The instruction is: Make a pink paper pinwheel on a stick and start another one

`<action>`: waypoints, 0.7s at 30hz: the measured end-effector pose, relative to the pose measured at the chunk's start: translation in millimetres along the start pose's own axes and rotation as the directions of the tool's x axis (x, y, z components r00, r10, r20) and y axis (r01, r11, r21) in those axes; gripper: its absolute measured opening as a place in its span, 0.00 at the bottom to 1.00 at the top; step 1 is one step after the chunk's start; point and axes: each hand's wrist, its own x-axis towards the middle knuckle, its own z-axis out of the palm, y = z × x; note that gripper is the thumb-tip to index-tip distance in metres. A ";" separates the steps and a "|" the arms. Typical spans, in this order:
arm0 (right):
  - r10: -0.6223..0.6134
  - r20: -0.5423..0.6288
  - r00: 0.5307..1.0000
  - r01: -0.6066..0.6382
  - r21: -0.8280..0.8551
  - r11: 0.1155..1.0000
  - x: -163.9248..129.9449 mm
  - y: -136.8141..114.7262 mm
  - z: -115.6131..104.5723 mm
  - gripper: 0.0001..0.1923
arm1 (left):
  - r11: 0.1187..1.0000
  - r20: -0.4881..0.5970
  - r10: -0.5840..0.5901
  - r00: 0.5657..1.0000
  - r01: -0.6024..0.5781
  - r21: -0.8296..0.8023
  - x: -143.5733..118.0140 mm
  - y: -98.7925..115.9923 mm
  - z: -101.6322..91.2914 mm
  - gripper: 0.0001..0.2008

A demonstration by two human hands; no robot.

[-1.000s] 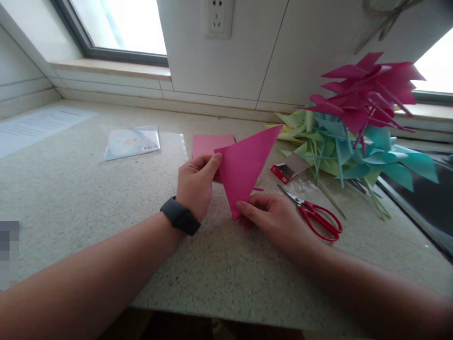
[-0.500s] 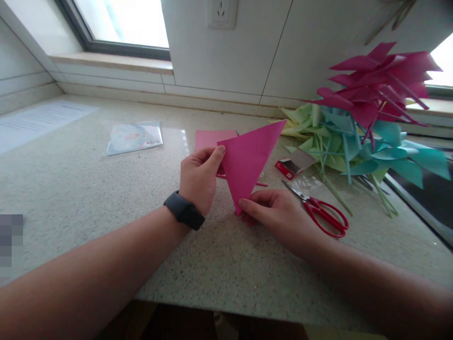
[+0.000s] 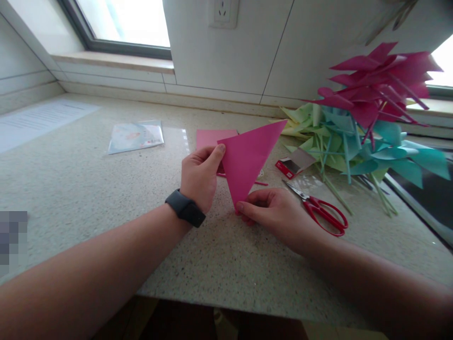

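A pink sheet of paper [image 3: 249, 158], folded to a triangle, is held up above the speckled counter [image 3: 106, 203]. My left hand [image 3: 201, 174], with a dark watch [image 3: 184, 208] on its wrist, pinches the paper's upper left corner between thumb and fingers. At the bottom corner, my right hand [image 3: 272, 208] has thumb and fingertips closed on the paper. Behind the triangle lies more pink paper [image 3: 212, 137], partly covered by it. A thin pink-red stick [image 3: 261, 183] shows just right of the triangle. Red-handled scissors [image 3: 323, 215] rest beside my right hand, blades pointing to the back left.
Pink, blue and yellow-green paper pinwheels [image 3: 382, 89] are piled at the right, beside a dark hob [image 3: 424, 193]. A small red box [image 3: 290, 168] lies in front of them. A plastic-wrapped packet [image 3: 136, 137] and a printed sheet [image 3: 42, 120] lie toward the left.
My right thumb has shifted slightly at the paper's bottom corner. Both hands keep hold of the paper, and the rest looks the same.
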 end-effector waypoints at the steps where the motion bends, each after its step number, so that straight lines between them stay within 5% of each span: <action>1: 0.005 0.012 1.000 -0.005 -0.007 1.000 -0.1 -1.2 -0.1 0.14 | 1.000 -0.003 -0.002 1.000 0.002 -0.006 -0.2 0.3 0.4 0.09; 21: 0.002 0.052 0.999 0.001 -0.054 0.999 -2.0 -5.2 0.1 0.13 | 0.999 -0.023 -0.024 0.999 0.023 -0.035 -0.1 0.3 1.3 0.08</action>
